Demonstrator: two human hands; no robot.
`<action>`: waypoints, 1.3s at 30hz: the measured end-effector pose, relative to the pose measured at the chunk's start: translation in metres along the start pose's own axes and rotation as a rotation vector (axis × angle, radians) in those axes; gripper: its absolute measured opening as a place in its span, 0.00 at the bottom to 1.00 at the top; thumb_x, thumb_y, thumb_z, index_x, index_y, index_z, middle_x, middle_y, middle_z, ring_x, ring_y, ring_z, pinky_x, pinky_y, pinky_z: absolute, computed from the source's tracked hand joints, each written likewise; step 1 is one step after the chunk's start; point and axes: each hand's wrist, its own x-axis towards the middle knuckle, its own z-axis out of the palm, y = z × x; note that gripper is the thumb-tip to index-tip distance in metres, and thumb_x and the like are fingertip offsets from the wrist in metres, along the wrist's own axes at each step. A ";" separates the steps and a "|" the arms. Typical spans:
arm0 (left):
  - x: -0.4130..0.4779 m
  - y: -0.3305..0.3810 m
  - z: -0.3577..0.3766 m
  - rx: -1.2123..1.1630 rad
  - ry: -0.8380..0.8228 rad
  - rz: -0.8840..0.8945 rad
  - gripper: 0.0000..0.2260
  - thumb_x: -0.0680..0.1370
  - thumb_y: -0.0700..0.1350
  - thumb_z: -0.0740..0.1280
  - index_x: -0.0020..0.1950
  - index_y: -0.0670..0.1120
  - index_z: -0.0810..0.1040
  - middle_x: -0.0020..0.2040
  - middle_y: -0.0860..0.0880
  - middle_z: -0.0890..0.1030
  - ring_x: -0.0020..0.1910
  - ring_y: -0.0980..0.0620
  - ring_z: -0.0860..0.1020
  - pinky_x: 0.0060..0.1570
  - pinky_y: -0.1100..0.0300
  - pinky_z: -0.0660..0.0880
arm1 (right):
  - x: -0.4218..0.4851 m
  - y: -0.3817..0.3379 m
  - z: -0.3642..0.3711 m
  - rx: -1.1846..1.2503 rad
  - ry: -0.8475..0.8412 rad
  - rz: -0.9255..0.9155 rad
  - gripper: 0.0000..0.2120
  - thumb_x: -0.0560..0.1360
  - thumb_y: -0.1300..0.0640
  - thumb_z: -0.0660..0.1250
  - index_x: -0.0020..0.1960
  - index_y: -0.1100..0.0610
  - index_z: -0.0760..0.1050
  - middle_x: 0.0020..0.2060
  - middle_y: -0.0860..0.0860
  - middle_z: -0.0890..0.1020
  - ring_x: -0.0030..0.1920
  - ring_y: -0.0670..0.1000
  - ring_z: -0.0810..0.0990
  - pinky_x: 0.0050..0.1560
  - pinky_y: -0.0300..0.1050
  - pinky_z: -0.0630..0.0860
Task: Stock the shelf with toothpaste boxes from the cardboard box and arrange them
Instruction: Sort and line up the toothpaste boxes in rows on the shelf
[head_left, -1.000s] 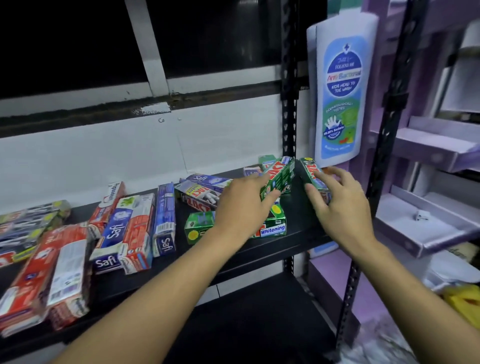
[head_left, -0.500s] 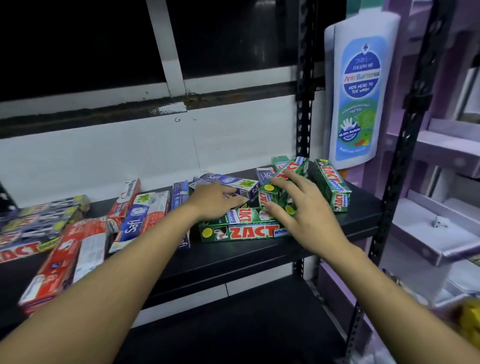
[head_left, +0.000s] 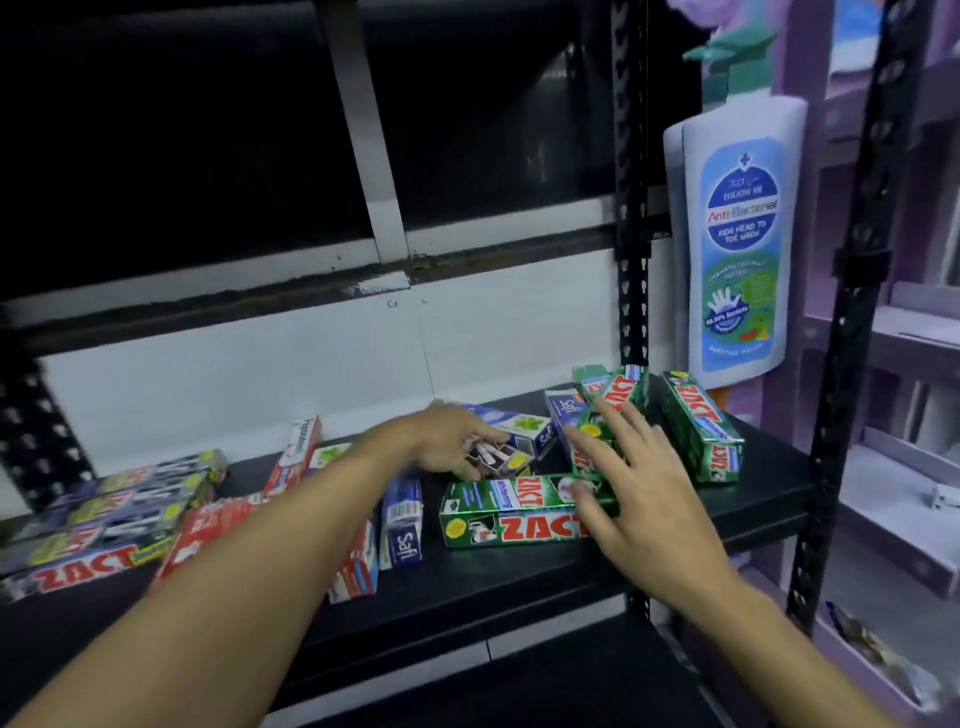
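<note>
Green cartons: one flat green cardboard ZACT toothpaste carton (head_left: 498, 519) lies near the front edge of the black metal shelf (head_left: 519, 582). A second green ZACT carton (head_left: 618, 395) leans just behind it, and a third green carton (head_left: 701, 426) lies to the right.
Right hand: your right hand (head_left: 644, 504) has let go of the leaning carton and drawn nearer. Its fingers now lie spread across the flat and leaning cartons.
Left hand: your left hand (head_left: 447, 444) has gone left from the green cartons. It now grips the end of a dark carton printed with white teeth (head_left: 496, 460), beside a blue Safi carton (head_left: 519, 423).
Meaning: you look to be sorting brands apart, and the green group is not yet squared into a row.
Supply: the cardboard box is out of view.
Left side: red and dark cartons (head_left: 104, 519) lie jumbled.
Surroundings: a tall white cardboard bottle display (head_left: 737, 249) hangs at far right.
</note>
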 end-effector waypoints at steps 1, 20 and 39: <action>0.004 0.001 0.001 0.052 0.017 0.012 0.29 0.76 0.49 0.72 0.75 0.59 0.67 0.72 0.49 0.71 0.69 0.44 0.65 0.67 0.53 0.62 | 0.000 0.000 0.000 0.009 0.007 0.000 0.25 0.79 0.45 0.61 0.75 0.44 0.63 0.79 0.47 0.55 0.79 0.51 0.49 0.77 0.59 0.55; -0.063 0.025 -0.043 0.085 0.619 0.166 0.25 0.74 0.65 0.64 0.71 0.64 0.68 0.62 0.56 0.74 0.57 0.54 0.65 0.53 0.52 0.58 | 0.067 -0.063 -0.040 0.154 0.117 -0.123 0.29 0.78 0.48 0.65 0.77 0.48 0.62 0.71 0.49 0.69 0.71 0.50 0.67 0.68 0.44 0.67; -0.299 -0.131 0.036 -0.543 0.665 -0.214 0.24 0.69 0.55 0.75 0.62 0.56 0.74 0.56 0.60 0.81 0.53 0.61 0.80 0.52 0.63 0.78 | 0.060 -0.233 0.039 0.971 -0.187 -0.162 0.16 0.74 0.51 0.73 0.60 0.44 0.76 0.56 0.41 0.80 0.59 0.44 0.78 0.60 0.51 0.77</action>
